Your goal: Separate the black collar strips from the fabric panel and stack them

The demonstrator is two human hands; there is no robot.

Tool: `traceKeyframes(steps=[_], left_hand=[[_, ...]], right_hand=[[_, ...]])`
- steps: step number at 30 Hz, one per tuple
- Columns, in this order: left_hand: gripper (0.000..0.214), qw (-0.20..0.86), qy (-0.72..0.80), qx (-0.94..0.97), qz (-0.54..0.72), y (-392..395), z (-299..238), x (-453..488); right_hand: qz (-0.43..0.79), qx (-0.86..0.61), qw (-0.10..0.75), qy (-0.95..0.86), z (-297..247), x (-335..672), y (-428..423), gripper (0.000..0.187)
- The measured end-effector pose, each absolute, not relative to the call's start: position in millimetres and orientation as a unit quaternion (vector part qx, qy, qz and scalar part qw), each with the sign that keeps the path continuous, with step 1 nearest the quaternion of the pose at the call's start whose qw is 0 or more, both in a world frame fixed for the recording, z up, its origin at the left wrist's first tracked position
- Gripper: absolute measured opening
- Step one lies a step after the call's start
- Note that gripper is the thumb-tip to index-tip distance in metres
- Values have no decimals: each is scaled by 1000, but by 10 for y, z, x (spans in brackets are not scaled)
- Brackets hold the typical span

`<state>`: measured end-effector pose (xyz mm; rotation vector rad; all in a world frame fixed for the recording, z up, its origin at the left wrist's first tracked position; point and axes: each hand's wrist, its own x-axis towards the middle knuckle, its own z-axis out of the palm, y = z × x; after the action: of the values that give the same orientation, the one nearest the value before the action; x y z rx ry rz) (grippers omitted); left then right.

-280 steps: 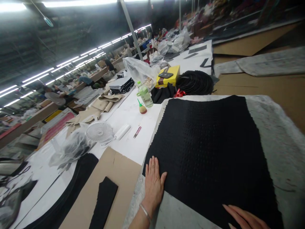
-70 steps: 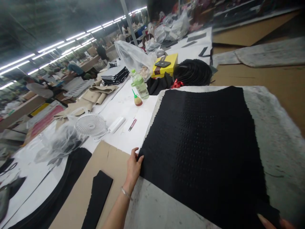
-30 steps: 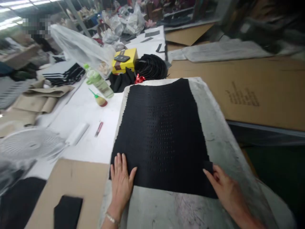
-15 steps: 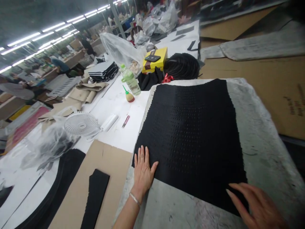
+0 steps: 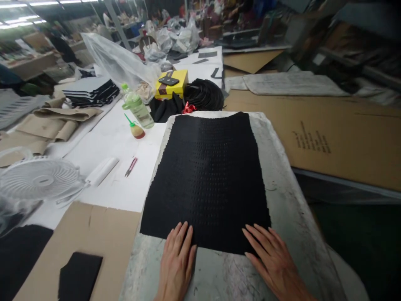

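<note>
A black textured sheet (image 5: 209, 175) with rows of small bumps lies flat on a grey-white padded board (image 5: 288, 209). My left hand (image 5: 177, 261) rests flat at the sheet's near edge, fingers stretched out together, fingertips on the black material. My right hand (image 5: 271, 257) lies flat beside it, fingers spread, touching the near right corner of the sheet. Neither hand holds anything.
Left of the board lie red-handled snips (image 5: 130, 166), a white roller (image 5: 102, 170), a small white fan (image 5: 40, 179), a glue bottle (image 5: 136, 129) and a green-capped bottle (image 5: 138, 109). A yellow box (image 5: 173, 83) and black coils (image 5: 203, 94) sit behind. Cardboard (image 5: 328, 133) lies to the right.
Both hands have moved inward along the sheet's near edge and now lie flat close together. The camera has swung right, so the board sits more centrally.
</note>
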<state>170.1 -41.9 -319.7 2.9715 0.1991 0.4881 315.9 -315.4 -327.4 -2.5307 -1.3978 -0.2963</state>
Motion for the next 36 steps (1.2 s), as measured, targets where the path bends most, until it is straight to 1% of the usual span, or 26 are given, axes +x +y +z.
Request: traceKeyframes(steps=[3, 9, 18, 22, 27, 36], left_hand=[[57, 51, 62, 983, 164, -489, -3258, 1709], [63, 50, 65, 982, 170, -502, -3284, 1774], [66, 45, 34, 977, 207, -466, -3374, 1838], [69, 33, 24, 979, 199, -448, -3425, 1846], [71, 33, 36, 980, 193, -455, -3455, 1820], [67, 44, 52, 979, 194, -480, -3458, 1815]], right_hand=[[-89, -873, 100, -469, -3318, 3144, -3188, 49], [-82, -881, 101, -456, -3369, 3149, -3188, 48], [-70, -898, 63, -431, -3342, 3182, -3205, 50], [-69, -901, 56, -425, -3346, 3217, -3212, 51], [-59, -901, 54, -427, -3358, 3256, -3222, 53], [-63, -900, 73, -426, -3391, 3276, -3231, 52]])
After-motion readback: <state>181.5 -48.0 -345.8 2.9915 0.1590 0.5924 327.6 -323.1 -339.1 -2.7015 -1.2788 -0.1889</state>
